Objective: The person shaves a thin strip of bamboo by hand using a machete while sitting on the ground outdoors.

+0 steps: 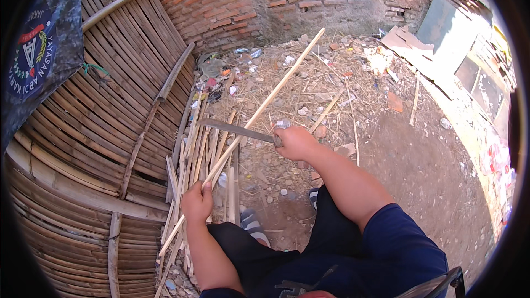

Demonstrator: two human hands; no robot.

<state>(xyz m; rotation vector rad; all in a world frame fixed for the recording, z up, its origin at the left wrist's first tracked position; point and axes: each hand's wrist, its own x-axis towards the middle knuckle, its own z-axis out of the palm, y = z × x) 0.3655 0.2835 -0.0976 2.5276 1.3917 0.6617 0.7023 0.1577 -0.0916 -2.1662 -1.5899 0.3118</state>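
Note:
My left hand is closed around a long pale strip of split bamboo, which slants from the lower left up to the far middle. In my right hand is the handle of a machete. Its dark, slightly curved blade points left and crosses the strip beyond my left hand; whether the edge bites into the strip cannot be made out. My fingers hide most of the machete's handle. Beside my left hand, a pile of similar split bamboo strips lies on the ground.
A bamboo slat wall rises close on the left, with a dark printed banner hanging there. A brick wall stands at the back. Rubble and litter cover the ground ahead. Flat boards lean at the far right. My sandalled foot is near the pile.

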